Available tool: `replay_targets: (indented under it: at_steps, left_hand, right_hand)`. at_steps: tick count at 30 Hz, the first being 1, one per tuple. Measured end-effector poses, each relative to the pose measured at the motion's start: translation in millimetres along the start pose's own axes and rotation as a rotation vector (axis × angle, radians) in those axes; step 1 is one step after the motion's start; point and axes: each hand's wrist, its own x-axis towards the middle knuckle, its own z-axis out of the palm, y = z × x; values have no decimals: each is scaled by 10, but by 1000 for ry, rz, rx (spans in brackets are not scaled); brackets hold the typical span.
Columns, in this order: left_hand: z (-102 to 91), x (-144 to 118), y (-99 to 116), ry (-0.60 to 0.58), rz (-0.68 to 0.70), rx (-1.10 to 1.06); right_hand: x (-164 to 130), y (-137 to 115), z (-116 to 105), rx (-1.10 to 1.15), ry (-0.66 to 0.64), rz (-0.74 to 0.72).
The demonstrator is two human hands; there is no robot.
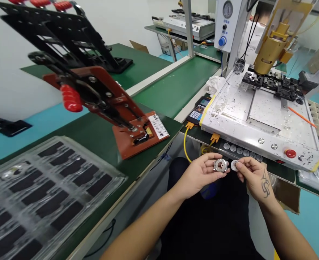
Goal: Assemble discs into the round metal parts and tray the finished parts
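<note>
A metal watch case [220, 165], round with lugs and an opening in its middle, is gripped between the thumb and fingers of my left hand [200, 172]. My right hand [253, 175] pinches a thin, pale round disc [234, 165] by its edge, just right of the case and apart from it. Both hands are over my lap, before the front edge of the white machine. Several similar discs [239, 150] lie in a row on the ledge beyond my hands. Fine markings on the held disc are too small to read.
A white machine [230, 119] with a gold dispensing head [269, 50] and red stop button [290, 153] stands ahead. To the left are a brown toggle press [124, 141] and a clear plastic tray [94, 198]. A keypad [199, 111] and yellow cable [185, 144] sit between.
</note>
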Motion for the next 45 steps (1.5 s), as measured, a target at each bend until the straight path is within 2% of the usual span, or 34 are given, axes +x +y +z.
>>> replay_targets:
  at_steps: [10, 13, 16, 20, 22, 26, 38, 45]
  left_hand:
    - [50, -113, 79, 8, 7, -47]
    - [43, -122, 79, 5, 14, -24]
    - [35, -138, 70, -9, 14, -3]
    - [35, -176, 57, -9, 42, 27]
    - [44, -197, 56, -14, 62, 46]
    - [73, -229, 61, -17, 85, 65]
    - [113, -247, 44, -52, 115, 73]
    - [145, -255, 49, -31, 114, 117]
  right_hand:
    - [-64, -37, -105, 78, -196, 106]
    - [-61, -53, -111, 19, -232, 114]
    - [-52, -133, -56, -96, -261, 40]
    - [-56, -281, 76, -291, -259, -145]
    - [-62, -319, 133, -340, -272, -179]
    - [-70, -309, 191, -341, -299, -188]
    - [-100, -252, 203, -334, -277, -204]
    - [-104, -215, 214, -358, -241, -257]
